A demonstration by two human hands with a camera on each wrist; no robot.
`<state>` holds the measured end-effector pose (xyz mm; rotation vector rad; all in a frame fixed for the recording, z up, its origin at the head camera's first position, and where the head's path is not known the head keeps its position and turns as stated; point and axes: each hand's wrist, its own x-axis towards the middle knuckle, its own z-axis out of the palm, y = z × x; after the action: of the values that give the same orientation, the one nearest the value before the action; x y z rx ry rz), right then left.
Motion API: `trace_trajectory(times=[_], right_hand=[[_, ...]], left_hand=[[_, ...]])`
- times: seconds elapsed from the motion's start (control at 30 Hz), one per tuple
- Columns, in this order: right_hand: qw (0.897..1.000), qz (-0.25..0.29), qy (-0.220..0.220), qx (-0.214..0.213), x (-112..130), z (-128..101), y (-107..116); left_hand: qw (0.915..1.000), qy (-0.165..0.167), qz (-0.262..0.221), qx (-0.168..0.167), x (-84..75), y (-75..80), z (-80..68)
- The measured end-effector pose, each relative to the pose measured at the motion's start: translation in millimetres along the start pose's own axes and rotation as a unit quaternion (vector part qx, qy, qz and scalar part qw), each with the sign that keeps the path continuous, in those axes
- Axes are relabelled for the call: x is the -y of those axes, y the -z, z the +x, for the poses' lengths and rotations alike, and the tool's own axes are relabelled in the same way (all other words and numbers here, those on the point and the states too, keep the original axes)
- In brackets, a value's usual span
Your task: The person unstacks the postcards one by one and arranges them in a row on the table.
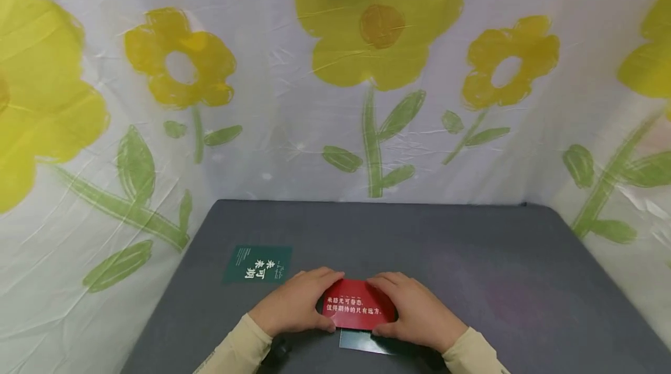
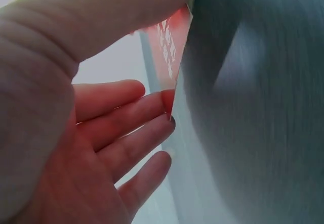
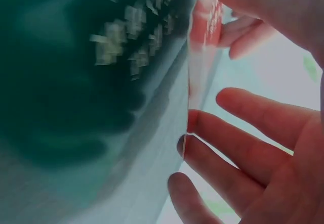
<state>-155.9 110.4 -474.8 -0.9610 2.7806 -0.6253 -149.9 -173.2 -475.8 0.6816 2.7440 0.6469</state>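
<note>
I am holding a red card (image 1: 359,304) between both hands near the front edge of the grey table (image 1: 472,257), at about 6 o'clock from the table's middle. My left hand (image 1: 295,303) is gripping its short left end, thumb on the near edge and fingers curled over the far edge; my right hand (image 1: 416,309) is doing the same at the right end. My knuckles are covering both ends and the corners, so only the middle of the card with its two rows of white print is showing in the head view. The card's long axis is running from 9 o'clock to 3 o'clock, face up towards me.

Under the card, at about 6 o'clock from it, a pale, glossy card (image 1: 365,343) is peeking out; most of it is hidden, so I cannot tell what it carries. The left wrist view is showing only a red corner (image 2: 169,64) against my fingers (image 2: 126,118), with blurred grey beside it. The right wrist view is showing the card edge-on (image 3: 202,52) and a blurred green surface with unreadable print.

A dark green card (image 1: 258,264) is lying flat at 10 o'clock from my left hand, apart from it.
</note>
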Motion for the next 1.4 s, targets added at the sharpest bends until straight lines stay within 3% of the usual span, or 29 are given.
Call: trace_trajectory(times=[0.27,0.47,0.63,0.8,1.1,1.4], right_hand=[[1.0,0.002,0.001,0.003,3,62,-5],[0.999,0.029,-0.008,0.017,0,90,-20],[0.998,0.058,-0.013,0.028,-4,100,-32],[0.997,0.072,-0.011,0.025,-3,107,-30],[0.998,0.057,0.0,0.021,4,113,-26],[0.999,0.04,0.007,0.019,8,120,-26]], left_hand=[[0.9997,0.017,0.008,-0.016,35.4,29.7,13.4],[0.9995,0.03,-0.007,-0.01,60.8,35.9,20.3],[0.9987,0.043,-0.026,-0.006,75.9,31.2,21.0],[0.9979,0.05,-0.038,-0.018,85.3,32.1,22.3],[0.9968,0.065,-0.041,-0.023,83.9,42.9,13.0],[0.9968,0.068,-0.03,-0.028,94.5,42.9,13.9]])
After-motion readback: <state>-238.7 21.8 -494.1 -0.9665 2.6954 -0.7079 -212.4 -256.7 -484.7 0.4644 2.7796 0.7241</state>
